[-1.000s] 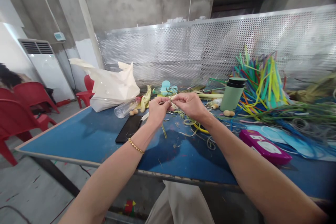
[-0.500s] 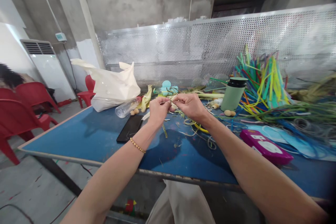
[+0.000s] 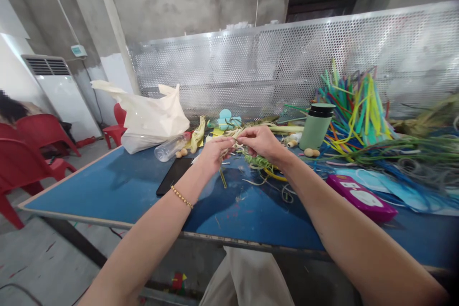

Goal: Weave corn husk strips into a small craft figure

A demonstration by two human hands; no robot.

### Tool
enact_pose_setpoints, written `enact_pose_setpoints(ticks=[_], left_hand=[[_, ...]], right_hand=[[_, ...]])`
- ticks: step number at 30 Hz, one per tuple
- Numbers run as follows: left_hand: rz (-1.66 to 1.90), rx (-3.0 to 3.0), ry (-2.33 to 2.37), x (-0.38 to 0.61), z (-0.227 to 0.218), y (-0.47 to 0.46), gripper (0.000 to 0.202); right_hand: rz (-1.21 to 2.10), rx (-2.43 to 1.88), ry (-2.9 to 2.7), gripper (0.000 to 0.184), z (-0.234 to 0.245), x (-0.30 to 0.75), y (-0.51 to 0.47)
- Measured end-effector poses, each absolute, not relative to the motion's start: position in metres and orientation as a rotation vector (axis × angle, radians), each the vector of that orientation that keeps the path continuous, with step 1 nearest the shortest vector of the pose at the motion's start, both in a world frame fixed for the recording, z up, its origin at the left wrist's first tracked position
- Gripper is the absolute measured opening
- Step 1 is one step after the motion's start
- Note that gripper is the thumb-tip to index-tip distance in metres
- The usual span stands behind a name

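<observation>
We note left hand (image 3: 215,149) and right hand (image 3: 261,142) pinching thin plant strands (image 3: 258,161) together, over the far middle of the blue table (image 3: 107,189). Judged risk: uneven pulling could snap one, or loose ends could snag nearby scraps (image 3: 223,179).

From my station, I see a bunch of green strands (image 3: 258,161) newly showing beneath the right hand (image 3: 260,143).
</observation>
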State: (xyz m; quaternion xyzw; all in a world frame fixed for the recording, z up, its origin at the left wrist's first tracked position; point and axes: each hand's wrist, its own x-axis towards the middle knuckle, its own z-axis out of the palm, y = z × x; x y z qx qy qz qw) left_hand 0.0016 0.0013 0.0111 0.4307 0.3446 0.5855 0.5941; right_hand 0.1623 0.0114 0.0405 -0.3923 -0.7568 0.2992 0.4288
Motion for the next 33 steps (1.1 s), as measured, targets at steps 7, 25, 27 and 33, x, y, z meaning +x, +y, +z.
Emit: enact_pose_setpoints(ticks=[7,25,27,33], left_hand=[[1.332,0.949,0.763,-0.004,0.013,0.004,0.020],[1.614,1.261,0.984,0.007,0.013,0.001,0.009],[1.666,1.373,1.046,0.007,0.012,0.002,0.009],[1.743,1.653,1.084,0.004,0.011,-0.004,0.016]], right_hand=[[0.797,-0.868,-1.839,0.015,0.041,0.162,0.015],[0.283,-0.897,-2.086,0.010,0.038,0.160,0.020],[0.178,-0.872,-2.125,0.010,0.039,0.159,0.018],[0.449,-0.887,-2.021,0.020,0.037,0.153,0.013]])
